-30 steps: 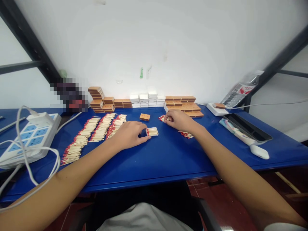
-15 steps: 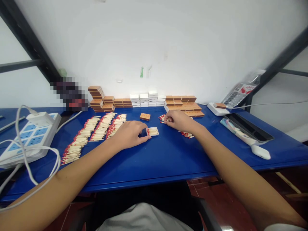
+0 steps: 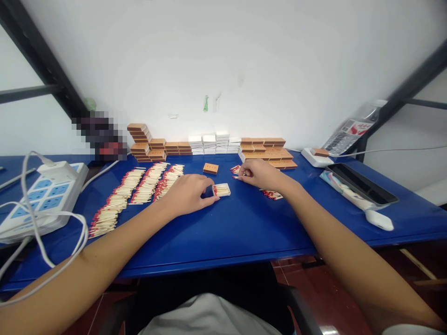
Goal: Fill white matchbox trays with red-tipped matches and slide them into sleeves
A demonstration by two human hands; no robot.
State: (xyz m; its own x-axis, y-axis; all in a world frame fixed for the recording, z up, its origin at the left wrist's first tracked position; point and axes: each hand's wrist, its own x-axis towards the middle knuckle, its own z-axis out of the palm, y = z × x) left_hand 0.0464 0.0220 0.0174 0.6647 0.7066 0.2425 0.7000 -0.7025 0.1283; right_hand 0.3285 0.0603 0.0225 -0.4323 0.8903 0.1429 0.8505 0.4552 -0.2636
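Observation:
My left hand [image 3: 186, 193] rests on the table, thumb and fingers closed round the left end of a small white matchbox tray [image 3: 221, 190]. Red-tipped matches lie inside that tray. To its right, my right hand [image 3: 258, 173] is pinched low over the table, with a red-tipped match [image 3: 236, 177] poking out at its fingertips. Beside those fingers is a small group of matches [image 3: 235, 169], partly covered by the hand. More loose matches [image 3: 271, 194] lie under my right wrist. An orange-brown matchbox cover [image 3: 210, 168] sits just behind the tray.
Three long rows of matches [image 3: 120, 200] spread across the left. Against the wall stand stacked brown matchboxes [image 3: 139, 151] and white trays [image 3: 222, 143]. A power strip [image 3: 45, 195] with cables is at left; a phone [image 3: 361, 184], earbud case [image 3: 379, 220] and plastic bottle [image 3: 354, 130] are at right.
Both hands stay in nearly the same places. The fingertips of my right hand have shifted very slightly at the small group of matches; the tray has not visibly moved.

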